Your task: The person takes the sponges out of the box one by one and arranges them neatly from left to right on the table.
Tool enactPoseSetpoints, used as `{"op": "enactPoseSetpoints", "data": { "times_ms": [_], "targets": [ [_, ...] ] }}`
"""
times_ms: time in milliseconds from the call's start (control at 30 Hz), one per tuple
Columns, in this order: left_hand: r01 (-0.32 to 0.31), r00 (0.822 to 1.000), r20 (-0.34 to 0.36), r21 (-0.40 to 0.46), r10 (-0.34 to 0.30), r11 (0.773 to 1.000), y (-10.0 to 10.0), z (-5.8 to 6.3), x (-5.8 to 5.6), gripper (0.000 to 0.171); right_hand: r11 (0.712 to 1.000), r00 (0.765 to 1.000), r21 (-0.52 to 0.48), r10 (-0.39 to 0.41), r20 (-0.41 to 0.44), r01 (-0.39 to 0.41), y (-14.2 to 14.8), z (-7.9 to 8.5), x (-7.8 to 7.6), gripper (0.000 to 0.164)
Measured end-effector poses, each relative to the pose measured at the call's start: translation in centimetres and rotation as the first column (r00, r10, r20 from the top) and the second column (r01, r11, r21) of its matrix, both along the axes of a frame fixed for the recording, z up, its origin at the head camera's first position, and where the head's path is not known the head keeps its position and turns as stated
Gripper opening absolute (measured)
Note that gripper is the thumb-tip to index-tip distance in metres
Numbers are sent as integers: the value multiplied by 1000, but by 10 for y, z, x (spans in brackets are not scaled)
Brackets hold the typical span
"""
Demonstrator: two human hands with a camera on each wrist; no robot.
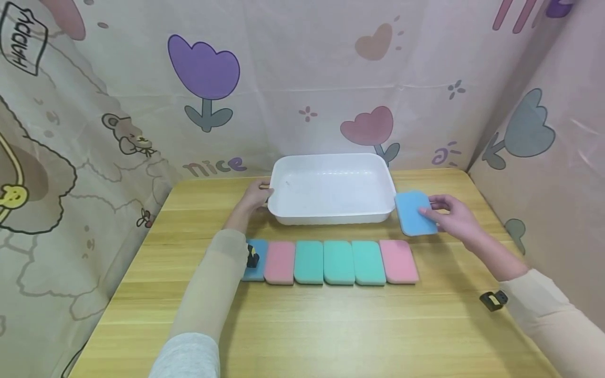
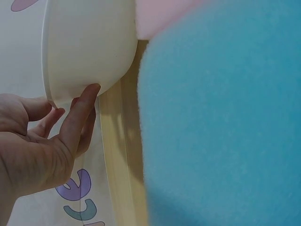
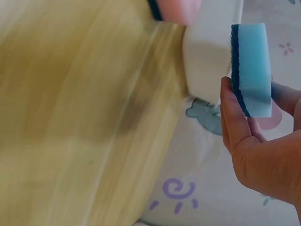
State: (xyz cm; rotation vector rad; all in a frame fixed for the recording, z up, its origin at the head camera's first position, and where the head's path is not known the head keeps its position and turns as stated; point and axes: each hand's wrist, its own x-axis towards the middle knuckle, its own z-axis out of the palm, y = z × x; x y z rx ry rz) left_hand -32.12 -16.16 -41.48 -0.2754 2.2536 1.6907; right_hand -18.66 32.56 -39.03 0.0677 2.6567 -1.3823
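Note:
A white plastic tray (image 1: 333,218) stands at the back of the table. My left hand (image 1: 255,197) grips its left rim; in the left wrist view the thumb lies at the rim and the fingers (image 2: 80,115) touch the outer wall. Beside the tray's right end, my right hand (image 1: 451,216) pinches a blue sponge (image 1: 413,214) above the table. In the right wrist view this sponge (image 3: 254,70) shows a dark scouring layer on one face. A row of sponges lies in front of the tray: a blue sponge (image 1: 255,270) partly behind my left sleeve, pink sponges (image 1: 280,262) and teal sponges (image 1: 309,262).
The wooden table (image 1: 331,331) ends at a patterned cloth (image 1: 293,68) hanging behind it and at both sides. Small black devices, one on the left wrist (image 1: 253,256) and one near the right wrist (image 1: 493,300), are visible. The tray's inside shows bare white.

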Motion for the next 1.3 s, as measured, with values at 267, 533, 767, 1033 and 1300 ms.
{"op": "enactPoseSetpoints", "data": {
  "times_ms": [267, 533, 767, 1033, 1300],
  "targets": [
    [-4, 1000, 13, -2, 4, 1000, -1, -1, -3, 51, 999, 999, 36, 19, 42, -20, 25, -14, 10, 79],
    [-2, 1000, 13, -4, 2, 1000, 0, -2, -4, 50, 997, 992, 71, 22, 122, -31, 40, -30, 22, 81],
    [2, 1000, 10, 1, -2, 1000, -1, -1, -2, 50, 995, 982, 69, 61, 180, -75, 42, -43, 32, 78],
    [6, 1000, 14, -22, -5, 1000, -1, -1, -2, 51, 979, 975, 150, 108, 192, -138, 38, -44, 42, 75],
    [-1, 1000, 14, -14, 1, 1000, -1, -2, -4, 51, 948, 976, 274, 114, 183, -162, 34, -42, 47, 76]
  ]
}}
